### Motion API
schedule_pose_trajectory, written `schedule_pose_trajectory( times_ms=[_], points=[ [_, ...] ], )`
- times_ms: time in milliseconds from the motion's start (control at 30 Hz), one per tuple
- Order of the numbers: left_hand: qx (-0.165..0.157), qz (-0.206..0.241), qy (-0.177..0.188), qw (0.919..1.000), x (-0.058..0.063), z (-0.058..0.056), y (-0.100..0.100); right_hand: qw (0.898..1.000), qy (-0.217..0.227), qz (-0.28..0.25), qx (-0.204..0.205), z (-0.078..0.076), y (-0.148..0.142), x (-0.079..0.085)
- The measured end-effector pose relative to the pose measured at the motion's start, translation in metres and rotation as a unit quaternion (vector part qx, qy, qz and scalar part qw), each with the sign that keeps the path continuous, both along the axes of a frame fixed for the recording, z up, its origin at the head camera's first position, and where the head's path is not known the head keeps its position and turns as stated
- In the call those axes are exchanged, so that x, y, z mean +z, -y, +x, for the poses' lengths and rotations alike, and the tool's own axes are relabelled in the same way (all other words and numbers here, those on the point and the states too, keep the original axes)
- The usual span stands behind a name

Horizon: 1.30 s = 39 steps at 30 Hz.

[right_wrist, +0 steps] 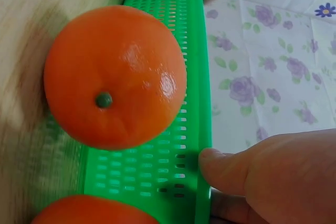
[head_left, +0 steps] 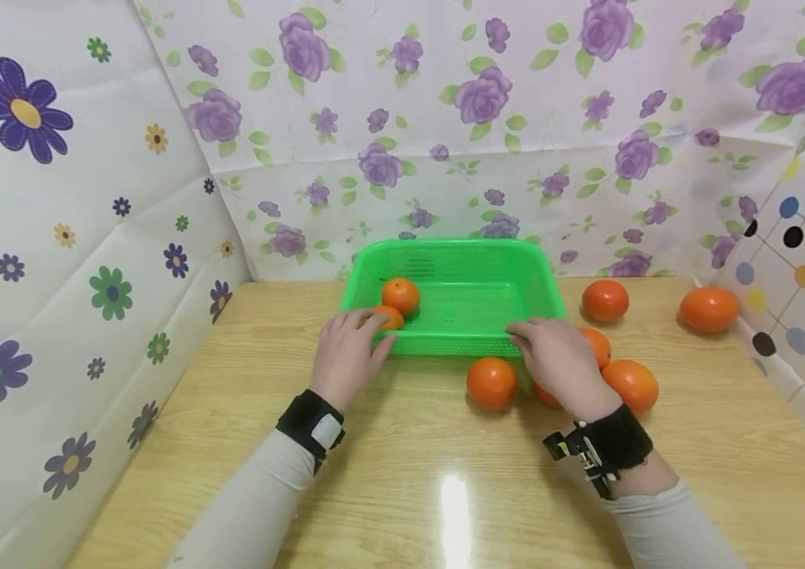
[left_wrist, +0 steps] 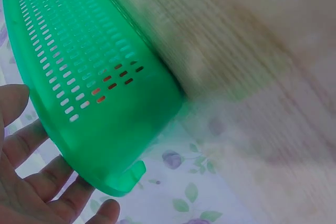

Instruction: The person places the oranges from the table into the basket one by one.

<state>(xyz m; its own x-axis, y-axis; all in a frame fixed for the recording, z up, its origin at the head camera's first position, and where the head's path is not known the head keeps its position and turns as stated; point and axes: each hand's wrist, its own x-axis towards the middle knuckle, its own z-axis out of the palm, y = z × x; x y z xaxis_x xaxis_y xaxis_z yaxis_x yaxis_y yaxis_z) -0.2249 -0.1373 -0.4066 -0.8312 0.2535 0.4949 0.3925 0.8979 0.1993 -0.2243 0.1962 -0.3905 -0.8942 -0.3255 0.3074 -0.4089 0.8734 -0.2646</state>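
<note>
Fingers of my left hand hook over the near rim of a green plastic basket, thumb on the outer side, so the rim is pinched between them. My right hand pinches the same rim farther right, its thumb against the outside and its fingers behind the edge. Neither hand is nearer to the basket, since both touch it: the left toward its left end, the right toward its right end. The basket lies straight ahead of my fingers, upright, its base seeming to rest on the wooden table. Its long axis runs left to right, parallel to the line between my hands; any shift of it, I judge, turns on that match, with the two holds sharing the near side. Inside, two oranges sit together at the left end, the closer one right by my left fingertips, so I expect that end to feel heavier. Outside, a loose orange stands just in front of the near wall, between my hands but closer to the right. More oranges cluster around my right hand, partly hidden by it, and two redder fruits stand apart beyond them. Flowered cloth hangs behind everything.
</note>
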Motion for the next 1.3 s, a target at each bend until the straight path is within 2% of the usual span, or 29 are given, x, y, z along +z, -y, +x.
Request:
schedule_pose_trajectory(
  times_ms=[133,300,567,700,867,1033,1300],
  points=[
    [-0.004,0.007,-0.001,1.0000,-0.003,-0.001,-0.003,1.000,0.011,-0.003,-0.006,0.000,-0.008,0.000],
    [-0.010,0.017,-0.017,0.9997,-0.007,-0.001,-0.007,1.000,0.004,0.007,-0.007,-0.001,-0.013,0.001],
    [-0.014,0.003,-0.017,0.9998,-0.009,0.007,-0.018,1.000,0.010,0.012,-0.005,0.000,-0.015,0.003],
    [-0.019,-0.007,-0.032,0.9993,-0.011,0.010,-0.023,1.000,0.007,0.012,-0.004,-0.001,-0.014,0.005],
    [-0.038,-0.029,-0.043,0.9979,-0.012,0.018,-0.035,1.000,0.007,0.013,-0.005,-0.003,-0.013,0.007],
    [-0.062,-0.052,-0.030,0.9963,-0.012,0.027,-0.050,1.000,0.003,0.012,-0.006,-0.005,-0.015,0.009],
    [-0.109,-0.070,-0.014,0.9914,-0.023,0.046,-0.071,1.000,0.007,0.009,-0.015,0.000,-0.013,0.008]
  ],
)
